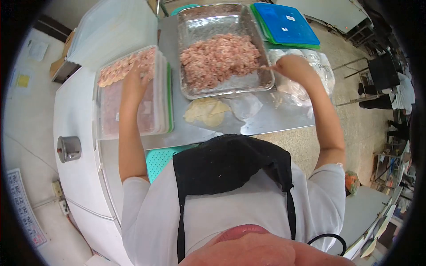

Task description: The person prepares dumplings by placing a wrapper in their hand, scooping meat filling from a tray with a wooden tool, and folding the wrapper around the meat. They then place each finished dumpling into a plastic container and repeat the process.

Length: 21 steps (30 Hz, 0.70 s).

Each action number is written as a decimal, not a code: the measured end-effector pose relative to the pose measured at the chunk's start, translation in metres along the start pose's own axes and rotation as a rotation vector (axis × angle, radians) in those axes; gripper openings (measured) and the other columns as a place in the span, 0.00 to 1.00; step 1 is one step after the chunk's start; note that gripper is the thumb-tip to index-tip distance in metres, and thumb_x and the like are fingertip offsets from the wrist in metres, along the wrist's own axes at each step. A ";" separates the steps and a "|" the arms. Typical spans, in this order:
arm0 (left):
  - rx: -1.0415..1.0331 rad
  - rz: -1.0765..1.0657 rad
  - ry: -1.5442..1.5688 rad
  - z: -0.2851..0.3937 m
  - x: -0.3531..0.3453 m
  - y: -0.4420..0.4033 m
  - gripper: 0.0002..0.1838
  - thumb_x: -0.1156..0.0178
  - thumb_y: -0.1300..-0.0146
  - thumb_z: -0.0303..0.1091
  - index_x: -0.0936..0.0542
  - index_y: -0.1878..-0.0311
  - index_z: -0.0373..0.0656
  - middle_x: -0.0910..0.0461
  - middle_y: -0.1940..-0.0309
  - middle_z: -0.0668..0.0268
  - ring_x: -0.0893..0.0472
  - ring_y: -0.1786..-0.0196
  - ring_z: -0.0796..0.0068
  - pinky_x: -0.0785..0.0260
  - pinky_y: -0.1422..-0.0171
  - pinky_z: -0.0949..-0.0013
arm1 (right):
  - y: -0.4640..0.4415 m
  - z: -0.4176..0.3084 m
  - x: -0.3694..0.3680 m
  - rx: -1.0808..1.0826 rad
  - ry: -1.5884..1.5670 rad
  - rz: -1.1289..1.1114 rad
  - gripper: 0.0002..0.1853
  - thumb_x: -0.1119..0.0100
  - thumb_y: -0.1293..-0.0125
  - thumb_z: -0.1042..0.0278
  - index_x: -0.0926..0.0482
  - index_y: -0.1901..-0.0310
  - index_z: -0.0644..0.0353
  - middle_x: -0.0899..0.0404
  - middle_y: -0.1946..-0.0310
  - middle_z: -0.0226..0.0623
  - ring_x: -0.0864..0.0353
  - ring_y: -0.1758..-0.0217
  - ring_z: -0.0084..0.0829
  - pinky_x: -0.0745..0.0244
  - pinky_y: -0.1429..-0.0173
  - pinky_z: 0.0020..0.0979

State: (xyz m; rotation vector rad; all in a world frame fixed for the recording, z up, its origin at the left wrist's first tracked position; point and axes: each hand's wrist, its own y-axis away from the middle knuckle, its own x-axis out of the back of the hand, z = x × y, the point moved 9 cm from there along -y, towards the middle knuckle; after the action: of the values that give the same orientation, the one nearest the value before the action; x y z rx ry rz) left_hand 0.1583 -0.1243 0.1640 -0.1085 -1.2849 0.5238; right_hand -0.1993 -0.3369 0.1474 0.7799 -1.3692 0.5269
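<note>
My left hand [136, 82] is over a clear plastic container [128, 111] at the left, its fingers down around a dumpling at the row's edge. Rows of filled dumplings [113, 73] lie along the far part of that container. At the right, my right hand [295, 68] is closed on a thin stick-like spreader [266, 68], whose tip points toward the minced meat [219, 60]. The meat is heaped in a deep metal tray [186, 92]. Thin yellowish wrappers [206, 111] lie on the table in front of the tray.
A plastic bag [321, 66] sits beyond my right hand. Blue and green lids [286, 24] are stacked at the back right. A large translucent container [115, 31] stands at the back left. A metal canister [69, 149] is on the white surface at left.
</note>
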 end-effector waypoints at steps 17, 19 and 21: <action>0.191 -0.210 0.253 0.131 -0.152 0.109 0.09 0.42 0.40 0.28 0.19 0.58 0.39 0.21 0.62 0.56 0.22 0.56 0.53 0.29 0.51 0.61 | -0.014 -0.028 -0.082 0.485 0.024 0.025 0.06 0.43 0.49 0.70 0.17 0.76 0.60 0.18 0.76 0.42 0.16 0.70 0.41 0.22 0.68 0.40; 0.195 -0.229 0.264 0.134 -0.172 0.112 0.09 0.41 0.41 0.29 0.19 0.58 0.39 0.22 0.63 0.57 0.22 0.57 0.54 0.29 0.51 0.61 | 0.011 -0.047 -0.077 0.533 0.065 0.127 0.07 0.44 0.47 0.70 0.17 0.76 0.60 0.18 0.76 0.42 0.16 0.71 0.42 0.22 0.68 0.41; 0.041 -0.093 0.172 0.147 -0.175 0.113 0.10 0.38 0.43 0.31 0.18 0.58 0.40 0.23 0.64 0.58 0.23 0.56 0.56 0.30 0.50 0.61 | 0.010 -0.045 -0.072 0.542 0.065 0.127 0.07 0.44 0.47 0.71 0.17 0.76 0.60 0.18 0.76 0.42 0.16 0.71 0.42 0.22 0.68 0.41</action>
State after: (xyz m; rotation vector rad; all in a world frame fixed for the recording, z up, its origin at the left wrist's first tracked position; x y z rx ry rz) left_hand -0.0462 -0.1307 0.0118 -0.0585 -1.1055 0.4509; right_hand -0.1878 -0.2887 0.0776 1.1027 -1.2307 1.0398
